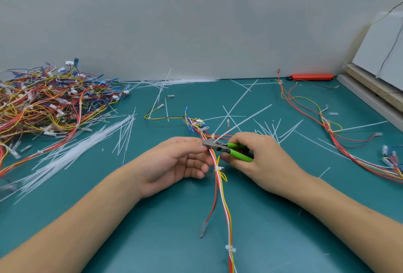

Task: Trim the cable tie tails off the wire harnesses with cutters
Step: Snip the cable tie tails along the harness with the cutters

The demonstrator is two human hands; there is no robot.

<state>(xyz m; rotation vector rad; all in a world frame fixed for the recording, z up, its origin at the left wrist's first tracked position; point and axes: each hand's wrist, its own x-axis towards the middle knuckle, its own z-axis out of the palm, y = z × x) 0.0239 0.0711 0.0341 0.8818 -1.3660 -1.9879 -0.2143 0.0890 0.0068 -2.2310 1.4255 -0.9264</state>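
A wire harness (222,196) of red, white, orange and yellow wires runs from the mat's near edge up between my hands. My left hand (174,163) pinches the bundle just left of the cutter jaws. My right hand (261,159) grips the green-handled cutters (231,149). Their metal jaws sit at a cable tie on the bundle, whose long white tail (246,119) sticks up and to the right. A second tail rises beside it. Lower on the harness are two cable ties (218,168) with short ends.
A big pile of harnesses (43,104) lies at the left, with a sheaf of unused white ties (72,152) beside it. Cut tails litter the teal mat (130,229). Another harness (331,128) lies at the right. A red tool (311,77) sits by the wall, boards at far right.
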